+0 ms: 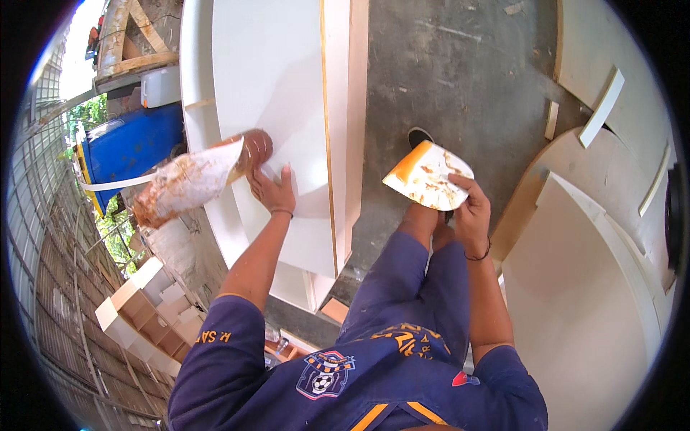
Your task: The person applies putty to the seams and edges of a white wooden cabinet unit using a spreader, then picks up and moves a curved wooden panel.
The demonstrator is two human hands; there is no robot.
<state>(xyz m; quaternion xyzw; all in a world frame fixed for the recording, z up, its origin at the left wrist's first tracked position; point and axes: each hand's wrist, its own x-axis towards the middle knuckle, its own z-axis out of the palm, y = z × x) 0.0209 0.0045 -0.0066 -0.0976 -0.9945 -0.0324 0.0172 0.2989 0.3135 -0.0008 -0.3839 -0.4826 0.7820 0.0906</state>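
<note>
My right hand (471, 215) grips a thin white spreader sheet (429, 174) by its right edge. Orange-brown glue-like smears cover much of the sheet, which is held over the floor in front of my legs. On the left, my left hand (274, 192) has its thumb and fingers apart over a long white panel (287, 86). Its fingertips come close to a stained white container (190, 179) with brown residue; whether they touch cannot be made out. A shiny brown rounded part (256, 147) shows at the container's near end.
A blue bin (133, 147) stands beyond the panel at left, with a shelf unit (154, 316) below it. Large white boards (575, 266) lean at right, near loose white strips (602, 108). My shoe (419, 135) rests on the grey floor (460, 65).
</note>
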